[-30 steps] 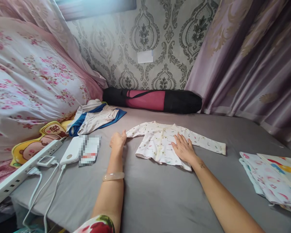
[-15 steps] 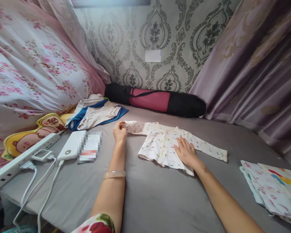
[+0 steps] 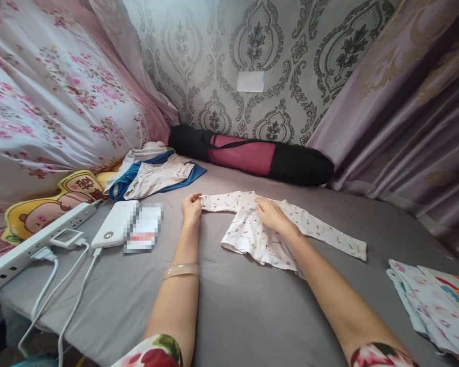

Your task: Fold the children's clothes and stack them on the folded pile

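A small white long-sleeved baby shirt (image 3: 248,232) with a tiny coloured print lies front up on the grey bed sheet, both sleeves spread to the sides. My left hand (image 3: 192,208) pinches the cuff of the sleeve on the left, and that sleeve is stretched out straight. Across the upper front of the shirt, close to the neckline, rests my right hand (image 3: 271,214). Its fingers are extended and point left; the fingertips are partly hidden, and it covers part of the chest. The other sleeve slants down to the right, untouched.
Folded printed clothes (image 3: 432,306) lie at the right. Rumpled clothes (image 3: 156,176) are at the back left. A white power bank (image 3: 115,224) with a cable lies beside a power strip (image 3: 38,244). A long black and pink bag (image 3: 248,155) lies along the wall.
My right hand has moved from the lower right front of the shirt up and left to near its neckline. My left hand still holds the cuff. The view has shifted slightly.
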The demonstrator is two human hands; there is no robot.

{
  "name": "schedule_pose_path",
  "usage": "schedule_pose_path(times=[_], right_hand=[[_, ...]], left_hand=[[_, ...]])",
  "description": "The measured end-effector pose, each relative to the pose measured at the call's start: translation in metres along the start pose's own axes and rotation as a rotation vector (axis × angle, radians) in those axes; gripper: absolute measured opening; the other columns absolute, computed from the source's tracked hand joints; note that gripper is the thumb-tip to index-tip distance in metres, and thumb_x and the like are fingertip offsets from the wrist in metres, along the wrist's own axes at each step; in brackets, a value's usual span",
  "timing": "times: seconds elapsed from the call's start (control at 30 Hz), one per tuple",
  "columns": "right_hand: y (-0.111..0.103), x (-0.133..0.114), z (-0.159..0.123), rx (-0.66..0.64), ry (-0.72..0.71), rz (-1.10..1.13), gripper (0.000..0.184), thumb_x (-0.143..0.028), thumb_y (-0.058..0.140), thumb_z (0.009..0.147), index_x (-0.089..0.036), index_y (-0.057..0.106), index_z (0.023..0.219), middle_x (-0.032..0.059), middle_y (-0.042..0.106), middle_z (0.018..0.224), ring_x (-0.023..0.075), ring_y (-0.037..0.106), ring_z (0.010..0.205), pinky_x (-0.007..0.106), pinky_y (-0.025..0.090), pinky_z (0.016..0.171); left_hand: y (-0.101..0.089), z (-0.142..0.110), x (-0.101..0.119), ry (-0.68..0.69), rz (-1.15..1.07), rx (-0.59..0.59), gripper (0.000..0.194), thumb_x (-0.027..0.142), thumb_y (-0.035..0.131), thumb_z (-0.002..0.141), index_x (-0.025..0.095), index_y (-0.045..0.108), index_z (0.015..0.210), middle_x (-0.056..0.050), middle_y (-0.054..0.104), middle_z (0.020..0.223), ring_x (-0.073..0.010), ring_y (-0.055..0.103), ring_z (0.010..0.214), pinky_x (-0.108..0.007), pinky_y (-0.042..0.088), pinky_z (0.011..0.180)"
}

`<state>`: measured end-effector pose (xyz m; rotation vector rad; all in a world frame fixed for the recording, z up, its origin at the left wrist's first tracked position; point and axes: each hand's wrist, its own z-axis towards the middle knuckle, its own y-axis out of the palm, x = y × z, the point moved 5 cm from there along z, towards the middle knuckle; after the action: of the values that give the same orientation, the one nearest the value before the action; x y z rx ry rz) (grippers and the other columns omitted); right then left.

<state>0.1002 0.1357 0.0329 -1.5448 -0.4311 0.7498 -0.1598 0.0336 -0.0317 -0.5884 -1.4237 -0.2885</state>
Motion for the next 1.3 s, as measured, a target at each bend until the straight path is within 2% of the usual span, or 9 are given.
schedule_pose_path(times=[0.1,0.17,0.3,0.43,0.67,0.9,1.03,1.17,1.3], right_hand=[[0.014,-0.030,0.031,-0.057,-0.059,0.031,0.046,-0.020,0.026,0.097,-0.017,0.052,0.135,0.0084,0.051,0.143,0.0202,0.041,0.134,0.035,0.025,0.112],[0.023,-0.041,0.047,-0.085,-0.058,0.046,0.047,-0.023,0.025,0.098,-0.016,0.048,0.139,0.0091,0.044,0.149,0.0202,0.034,0.139,0.036,0.020,0.115],[0.044,-0.048,0.061,-0.178,0.026,0.118,0.058,-0.039,0.018,0.100,-0.012,0.030,0.150,0.0111,0.020,0.160,0.0234,0.013,0.148,0.046,0.010,0.118],[0.059,-0.049,0.059,-0.179,0.066,0.151,0.068,-0.053,0.014,0.098,-0.015,0.019,0.154,0.0094,0.005,0.162,0.0260,0.000,0.148,0.051,0.000,0.117],[0.064,-0.050,0.057,-0.126,0.098,0.096,0.069,-0.058,0.015,0.097,-0.022,0.020,0.155,0.0071,0.005,0.163,0.0266,-0.001,0.148,0.052,-0.003,0.116],[0.062,-0.051,0.056,-0.134,0.121,0.077,0.065,-0.057,0.016,0.097,-0.026,0.020,0.154,0.0061,0.006,0.163,0.0268,0.000,0.148,0.053,-0.003,0.116],[0.057,-0.054,0.058,-0.156,0.122,0.094,0.062,-0.056,0.021,0.097,-0.030,0.022,0.154,0.0057,0.006,0.163,0.0286,0.001,0.148,0.055,-0.002,0.115],[0.058,-0.065,0.063,-0.193,0.213,0.127,0.067,-0.049,0.024,0.096,-0.015,0.021,0.154,0.0127,0.006,0.162,0.0327,0.002,0.147,0.058,0.000,0.114],[0.065,-0.079,0.068,-0.061,0.264,0.112,0.076,-0.047,0.021,0.096,0.004,0.014,0.151,0.0184,0.001,0.161,0.0301,-0.005,0.147,0.051,-0.009,0.115]], left_hand=[[0.003,-0.004,0.001,-0.095,-0.080,-0.078,0.051,0.015,0.046,0.067,0.011,0.066,0.114,-0.011,0.072,0.095,-0.0201,0.069,0.084,-0.030,0.057,0.069],[0.004,-0.004,0.004,-0.088,-0.082,-0.112,0.056,0.013,0.046,0.065,0.011,0.063,0.119,-0.012,0.071,0.105,-0.0215,0.069,0.092,-0.031,0.057,0.075],[-0.001,-0.002,0.010,0.045,0.005,-0.050,0.065,0.007,0.046,0.061,0.014,0.061,0.124,-0.011,0.061,0.129,-0.0241,0.056,0.122,-0.035,0.045,0.105],[-0.004,-0.005,0.016,0.183,0.168,-0.002,0.070,0.004,0.046,0.063,0.015,0.053,0.132,-0.010,0.047,0.144,-0.0235,0.040,0.137,-0.035,0.028,0.117],[0.001,-0.011,0.021,0.258,0.278,-0.009,0.075,0.004,0.046,0.066,0.012,0.043,0.140,-0.013,0.033,0.154,-0.0247,0.026,0.145,-0.037,0.018,0.121],[-0.001,-0.006,0.016,0.178,0.202,0.012,0.064,0.012,0.048,0.072,0.014,0.048,0.136,-0.012,0.039,0.150,-0.0257,0.033,0.141,-0.036,0.027,0.118],[-0.003,-0.003,0.016,0.228,0.182,0.019,0.064,0.011,0.045,0.070,0.013,0.051,0.134,-0.012,0.043,0.147,-0.0250,0.035,0.140,-0.036,0.022,0.120],[-0.002,-0.004,0.016,0.312,0.208,-0.001,0.072,0.008,0.046,0.064,0.012,0.048,0.136,-0.012,0.037,0.152,-0.0258,0.029,0.143,-0.038,0.018,0.122],[-0.002,-0.004,0.012,0.338,0.225,-0.018,0.078,0.008,0.048,0.061,0.014,0.045,0.139,-0.009,0.033,0.155,-0.0262,0.023,0.145,-0.039,0.015,0.122]])
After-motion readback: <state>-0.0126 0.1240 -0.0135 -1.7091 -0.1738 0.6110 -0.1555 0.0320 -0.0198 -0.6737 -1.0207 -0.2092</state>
